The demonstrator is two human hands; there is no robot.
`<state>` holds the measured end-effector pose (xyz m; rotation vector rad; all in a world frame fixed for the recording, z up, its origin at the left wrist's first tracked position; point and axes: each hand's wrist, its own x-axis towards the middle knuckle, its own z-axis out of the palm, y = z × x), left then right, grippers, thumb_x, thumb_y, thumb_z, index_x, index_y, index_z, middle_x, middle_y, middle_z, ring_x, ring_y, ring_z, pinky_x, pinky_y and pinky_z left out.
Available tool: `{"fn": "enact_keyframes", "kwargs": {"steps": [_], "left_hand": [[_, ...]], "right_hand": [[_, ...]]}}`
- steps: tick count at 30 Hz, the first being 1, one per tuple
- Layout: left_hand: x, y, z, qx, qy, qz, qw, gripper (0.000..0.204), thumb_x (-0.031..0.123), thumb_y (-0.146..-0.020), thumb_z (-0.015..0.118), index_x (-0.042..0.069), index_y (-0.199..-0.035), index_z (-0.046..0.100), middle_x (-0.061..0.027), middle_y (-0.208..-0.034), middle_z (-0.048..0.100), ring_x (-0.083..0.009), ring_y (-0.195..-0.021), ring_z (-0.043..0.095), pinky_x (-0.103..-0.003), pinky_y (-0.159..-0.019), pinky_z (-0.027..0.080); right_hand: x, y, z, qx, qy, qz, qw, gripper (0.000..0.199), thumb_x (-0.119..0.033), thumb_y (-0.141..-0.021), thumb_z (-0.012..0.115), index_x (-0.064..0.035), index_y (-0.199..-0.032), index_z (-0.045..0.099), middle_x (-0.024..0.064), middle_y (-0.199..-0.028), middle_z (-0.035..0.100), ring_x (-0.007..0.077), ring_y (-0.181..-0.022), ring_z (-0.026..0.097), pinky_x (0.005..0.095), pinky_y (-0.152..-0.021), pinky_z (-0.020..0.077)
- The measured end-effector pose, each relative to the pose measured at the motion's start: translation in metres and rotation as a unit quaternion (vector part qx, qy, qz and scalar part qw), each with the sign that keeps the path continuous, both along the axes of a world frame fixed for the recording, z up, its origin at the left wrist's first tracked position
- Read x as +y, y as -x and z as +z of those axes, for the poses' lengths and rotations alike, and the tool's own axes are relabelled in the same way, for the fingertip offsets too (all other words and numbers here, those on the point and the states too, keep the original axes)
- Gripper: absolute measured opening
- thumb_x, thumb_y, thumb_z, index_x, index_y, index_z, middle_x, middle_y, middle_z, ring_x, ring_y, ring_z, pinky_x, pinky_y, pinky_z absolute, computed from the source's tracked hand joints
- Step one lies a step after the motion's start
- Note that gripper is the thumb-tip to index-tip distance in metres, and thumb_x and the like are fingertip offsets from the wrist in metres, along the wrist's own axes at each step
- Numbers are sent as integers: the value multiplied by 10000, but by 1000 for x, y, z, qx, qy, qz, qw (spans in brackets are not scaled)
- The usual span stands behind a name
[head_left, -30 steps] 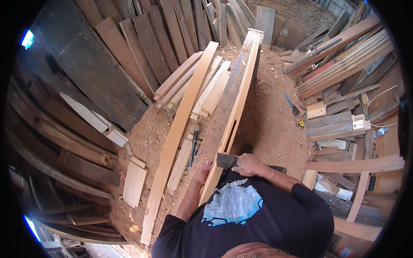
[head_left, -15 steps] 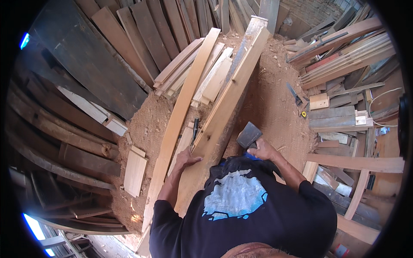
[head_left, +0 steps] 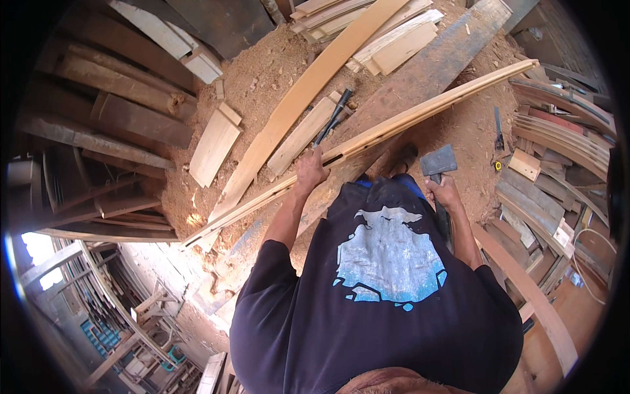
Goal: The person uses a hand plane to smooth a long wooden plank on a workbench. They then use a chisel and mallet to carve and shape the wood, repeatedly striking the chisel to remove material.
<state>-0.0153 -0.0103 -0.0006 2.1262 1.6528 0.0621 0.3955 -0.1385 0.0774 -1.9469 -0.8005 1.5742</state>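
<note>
left hand [head_left: 308, 169] gripping long slat [head_left: 394, 128] | right hand [head_left: 445, 192] clutching hatchet [head_left: 438, 159] — blade up | risk: slat slipping, hatchet likely glancing toward fingers

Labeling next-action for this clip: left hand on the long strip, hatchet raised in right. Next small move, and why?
Probably bring the hatchet down onto the long wooden strip beside the left hand: that hand grips the strip, while the right hand holds the blade clear of it.

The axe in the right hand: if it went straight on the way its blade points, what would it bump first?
Probably the long wooden slat that the left hand holds. The right hand points the axe up toward it, though depth is hard to judge; the sawdust floor lies between.
</note>
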Motion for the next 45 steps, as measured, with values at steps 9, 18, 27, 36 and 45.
{"fn": "enact_keyframes", "kwargs": {"steps": [9, 18, 27, 36, 45], "left_hand": [[21, 6, -8, 58, 24, -33, 997, 381, 198, -747, 720, 56, -1078, 598, -204, -950, 683, -399, -915, 681, -512, -794, 558], [33, -18, 27, 105, 151, -60, 981, 463, 304, -712, 761, 65, -1092, 644, -207, -1062, 714, -377, -1040, 685, -470, -912, 551], [27, -11, 26, 92, 199, -79, 973, 543, 376, -740, 728, 47, -1156, 610, -226, -1096, 706, -400, -1063, 670, -487, -934, 522], [32, -14, 31, 92, 227, -90, 965, 610, 345, -755, 704, 80, -1291, 580, -236, -1175, 692, -407, -1116, 659, -498, -975, 523], [43, 7, -8, 25, 265, -79, 961, 793, 273, -702, 695, 191, -1465, 495, -235, -1159, 700, -407, -1090, 664, -479, -967, 527]], "right_hand": [[-10, -13, -72, -96, 123, 121, 980, 310, -293, -903, 710, 16, -905, 688, 113, -731, 713, 173, -571, 649, 341, -522, 502], [-54, -31, -113, -192, 226, 177, 938, 551, -494, -786, 802, 7, -1014, 767, 181, -998, 752, 305, -911, 710, 402, -790, 542], [-70, -56, -133, 122, 118, -250, 953, 175, -201, -912, 725, -34, -962, 707, 117, -871, 731, 197, -674, 674, 359, -652, 578], [21, -90, -68, 265, -12, -447, 854, 250, -239, -936, 706, -30, -999, 585, 210, -956, 722, 303, -767, 729, 434, -682, 629], [159, -99, -107, 251, -18, -538, 804, 287, -299, -938, 722, -67, -1041, 588, 256, -1225, 654, 395, -1031, 695, 546, -827, 593]]}}
